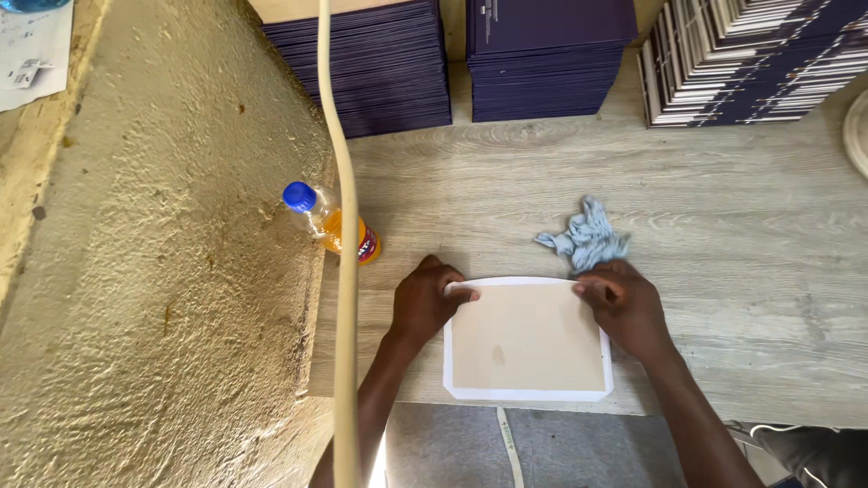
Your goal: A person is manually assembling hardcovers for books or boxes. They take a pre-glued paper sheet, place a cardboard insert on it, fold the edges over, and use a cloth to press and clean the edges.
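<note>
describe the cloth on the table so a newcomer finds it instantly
On the pale wood-grain table, look just beyond the right hand pressing the white-bordered tan board. The crumpled light-blue rag lies there, the only soft, wrinkled item; everything nearby is flat or stacked.

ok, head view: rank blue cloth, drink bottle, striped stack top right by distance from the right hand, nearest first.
From the right hand, pressed on the far right corner of the board:
1. Blue cloth, just beyond the fingers, almost touching.
2. Drink bottle, across to the left, past the left hand, by the wall.
3. Striped stack, far table edge, up and right.
</note>
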